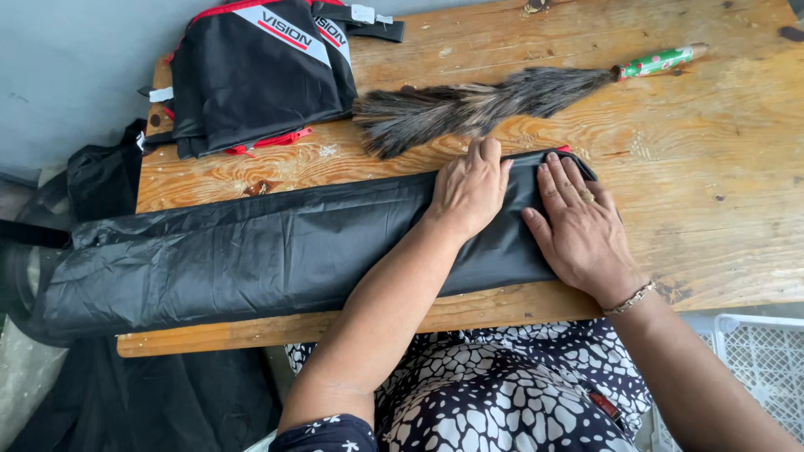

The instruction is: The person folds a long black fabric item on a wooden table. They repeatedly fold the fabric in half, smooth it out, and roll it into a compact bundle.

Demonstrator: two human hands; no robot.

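**Both palms flat on a long black fabric roll**

A long folded length of black fabric [276, 251] lies across the wooden tabletop [712, 167], its left end hanging past the edge. Both hands sit at its right end, seemingly pressing it flat so the fold stays put. The left hand [471, 191] is open, fingers slightly curled, palm down on the cloth. The right hand [579, 224] lies just beside it, fingers spread wide and flat, gripping nothing. Behind them rest a feather duster [486, 105] with a green handle and a black bag [251, 71] with red trim. A white crate [754, 360] stands below, at right.
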